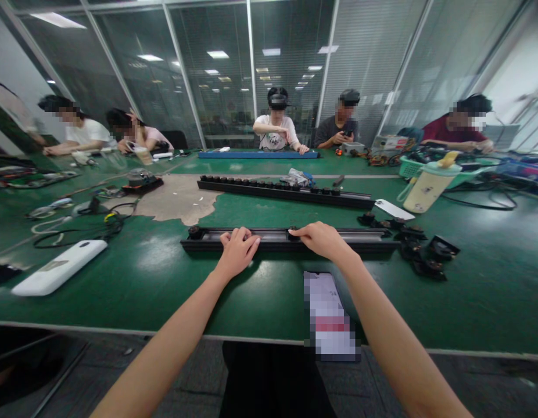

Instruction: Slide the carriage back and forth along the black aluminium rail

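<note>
A long black rail [365, 238] lies across the green table in front of me, with a black round part [194, 232] seated at its left end. My left hand [237, 251] rests on the rail's near edge, fingers curled over it. My right hand [321, 239] reaches left along the rail with its fingertips pinched on a small black round part [292, 232] sitting in the rail. A heap of loose black parts [419, 249] lies by the rail's right end.
A second black rail [356, 200] filled with round parts lies farther back. A phone [330, 313] lies near the table's front edge, a white flat device [57, 267] at left, cables beyond it. Several people sit along the far side; a tipped white jug [428, 186] at right.
</note>
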Demonstrator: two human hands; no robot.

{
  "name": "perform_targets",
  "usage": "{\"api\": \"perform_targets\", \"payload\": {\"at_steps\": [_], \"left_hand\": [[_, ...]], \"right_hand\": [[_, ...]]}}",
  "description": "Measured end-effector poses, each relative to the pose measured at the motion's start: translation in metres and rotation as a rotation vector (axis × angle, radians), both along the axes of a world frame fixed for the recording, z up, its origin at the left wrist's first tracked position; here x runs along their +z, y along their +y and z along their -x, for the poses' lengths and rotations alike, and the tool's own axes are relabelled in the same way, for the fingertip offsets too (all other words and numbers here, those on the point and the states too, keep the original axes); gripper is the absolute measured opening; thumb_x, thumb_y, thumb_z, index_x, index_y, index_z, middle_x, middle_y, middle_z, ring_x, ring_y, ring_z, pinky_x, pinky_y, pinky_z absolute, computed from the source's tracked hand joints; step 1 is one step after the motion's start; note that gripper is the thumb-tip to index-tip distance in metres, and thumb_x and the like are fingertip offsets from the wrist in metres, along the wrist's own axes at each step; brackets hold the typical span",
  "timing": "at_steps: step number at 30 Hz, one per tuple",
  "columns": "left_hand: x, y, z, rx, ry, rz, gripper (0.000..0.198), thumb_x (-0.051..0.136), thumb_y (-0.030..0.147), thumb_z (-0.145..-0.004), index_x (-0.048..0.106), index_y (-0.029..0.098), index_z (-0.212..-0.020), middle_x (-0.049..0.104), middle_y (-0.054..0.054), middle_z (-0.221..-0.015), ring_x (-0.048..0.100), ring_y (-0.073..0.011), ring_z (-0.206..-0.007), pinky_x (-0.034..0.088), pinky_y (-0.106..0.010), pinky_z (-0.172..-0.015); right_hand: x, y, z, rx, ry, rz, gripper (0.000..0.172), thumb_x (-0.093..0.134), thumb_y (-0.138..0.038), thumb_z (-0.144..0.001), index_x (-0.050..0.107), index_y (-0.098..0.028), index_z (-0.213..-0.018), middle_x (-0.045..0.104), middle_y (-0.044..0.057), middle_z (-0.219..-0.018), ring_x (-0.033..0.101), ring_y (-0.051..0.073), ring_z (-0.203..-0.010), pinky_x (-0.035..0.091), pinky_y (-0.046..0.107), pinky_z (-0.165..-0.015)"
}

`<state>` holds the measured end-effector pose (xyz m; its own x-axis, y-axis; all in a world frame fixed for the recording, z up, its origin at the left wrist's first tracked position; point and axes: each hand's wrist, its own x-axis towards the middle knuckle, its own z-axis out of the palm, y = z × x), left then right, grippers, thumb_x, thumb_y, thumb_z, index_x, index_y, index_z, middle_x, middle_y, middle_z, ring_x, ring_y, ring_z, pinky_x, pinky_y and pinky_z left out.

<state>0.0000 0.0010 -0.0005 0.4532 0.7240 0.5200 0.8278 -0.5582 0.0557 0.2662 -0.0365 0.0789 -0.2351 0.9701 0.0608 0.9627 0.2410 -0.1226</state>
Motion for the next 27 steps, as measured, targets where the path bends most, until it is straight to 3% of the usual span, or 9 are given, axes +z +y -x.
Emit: {"api": "perform_targets", "payload": {"at_steps": [8, 16, 27], "left_hand": [[0.0, 0.001, 0.0, -0.002, -0.003, 0.002, 0.038, 0.036, 0.038, -0.107, 0.073, 0.026, -0.108, 0.061, -0.009, -0.11, 0.051, -0.0248, -0.106, 0.027, -0.045, -0.089], [0.0, 0.002, 0.001, -0.011, -0.016, -0.002, 0.038, 0.036, 0.038, -0.107, 0.073, 0.026, -0.108, 0.06, -0.008, -0.108, 0.05, -0.0241, -0.104, 0.027, -0.044, -0.089], [0.0, 0.001, 0.001, -0.016, -0.028, 0.015, 0.035, 0.039, 0.037, -0.106, 0.073, 0.026, -0.109, 0.061, -0.008, -0.108, 0.051, -0.0244, -0.104, 0.027, -0.045, -0.09]], "right_hand": [[-0.004, 0.005, -0.022, 0.121, 0.151, 0.15, 0.066, 0.047, -0.014, -0.088, 0.053, -0.041, -0.148, 0.077, -0.001, -0.11, 0.068, 0.019, -0.09, 0.045, 0.027, -0.08], [-0.007, 0.007, -0.027, 0.134, 0.196, 0.176, 0.067, 0.048, -0.015, -0.086, 0.054, -0.04, -0.148, 0.078, -0.002, -0.102, 0.066, 0.018, -0.08, 0.045, 0.026, -0.076], [-0.006, 0.007, -0.025, 0.112, 0.134, 0.14, 0.061, 0.047, -0.018, -0.091, 0.054, -0.043, -0.146, 0.076, -0.002, -0.116, 0.069, 0.021, -0.095, 0.046, 0.028, -0.084]]}}
